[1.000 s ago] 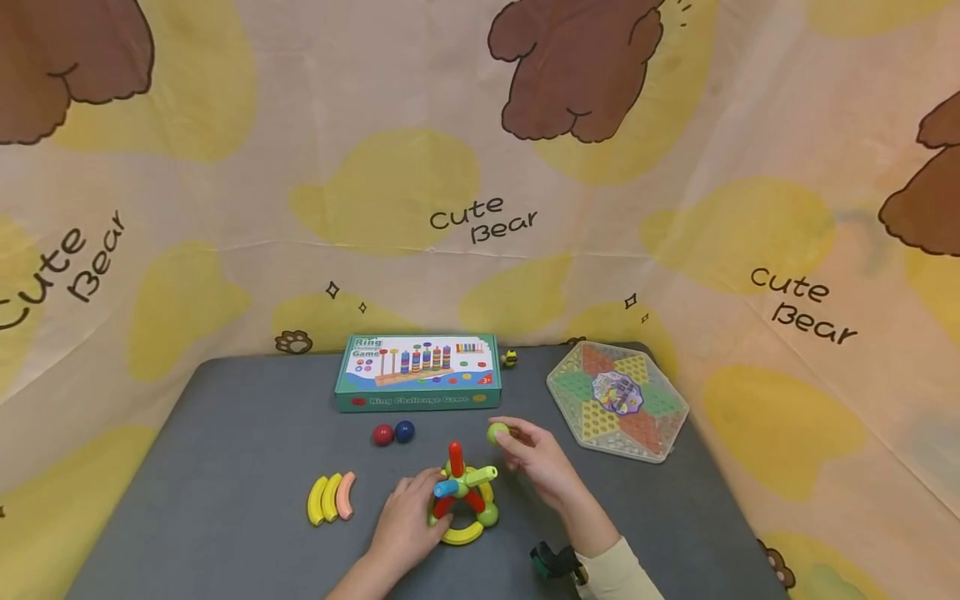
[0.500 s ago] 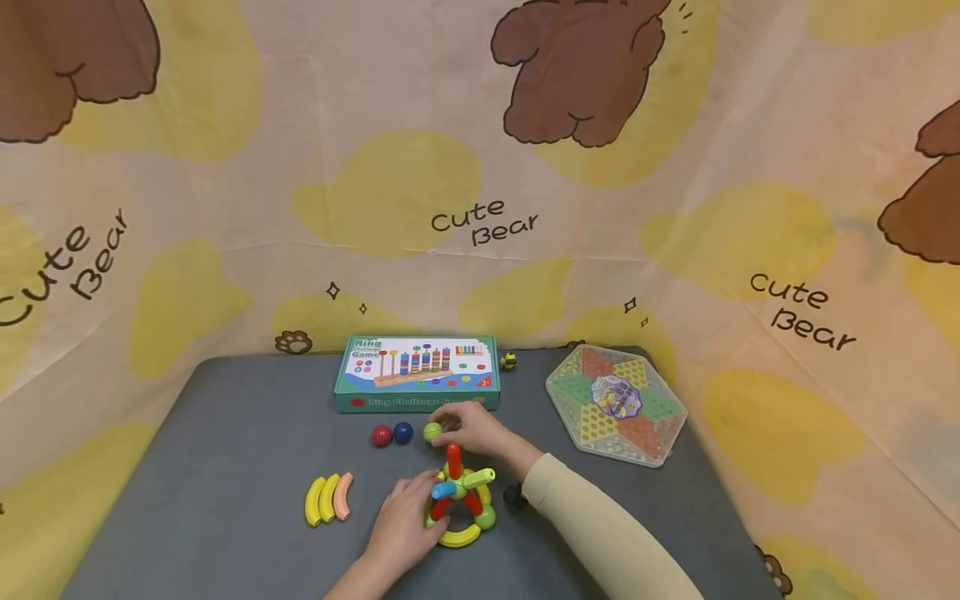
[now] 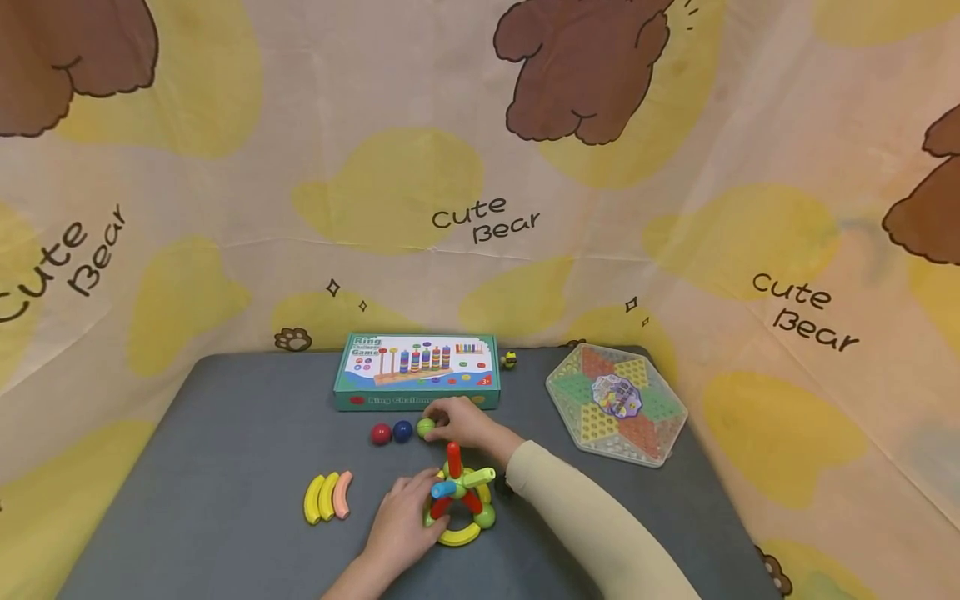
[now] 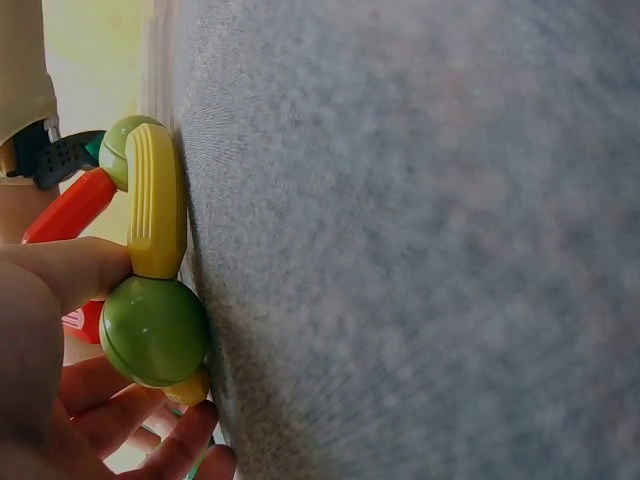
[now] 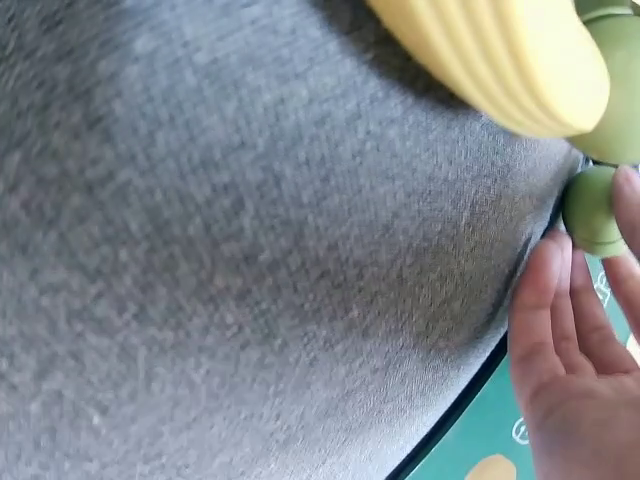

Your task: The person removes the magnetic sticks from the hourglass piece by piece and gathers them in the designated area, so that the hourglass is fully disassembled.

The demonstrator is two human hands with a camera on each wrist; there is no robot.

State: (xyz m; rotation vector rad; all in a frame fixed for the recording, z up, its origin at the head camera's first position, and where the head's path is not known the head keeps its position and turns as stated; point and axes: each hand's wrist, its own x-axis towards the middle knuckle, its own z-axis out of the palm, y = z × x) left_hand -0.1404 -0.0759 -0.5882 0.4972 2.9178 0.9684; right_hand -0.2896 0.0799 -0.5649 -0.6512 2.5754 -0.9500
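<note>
My left hand (image 3: 401, 521) grips the left side of a ball-and-rod building toy (image 3: 472, 502) with red, blue and light-green rods. Yellow curved pieces and green balls form its base. In the left wrist view, my thumb lies by a yellow curved piece (image 4: 155, 210) and a green ball (image 4: 155, 332), with fingers reaching beneath. Behind the toy, my right hand (image 3: 468, 423) pinches a separate green ball (image 3: 426, 429) between thumb and fingers. That ball is just right of a blue ball (image 3: 402, 431) and a red ball (image 3: 381, 434), all in a row.
A green-edged game box (image 3: 416, 371) lies behind the balls, with a small bee figure (image 3: 510, 360) beside it. At right lies a hexagonal board (image 3: 617, 406). Two yellow curved pieces (image 3: 327, 497) and a pink curved piece (image 3: 342, 495) lie at left on the grey table (image 3: 225, 483).
My right hand has carried the green ball leftward from the toy's right side to beside the blue ball. My left hand has kept its grip on the toy.
</note>
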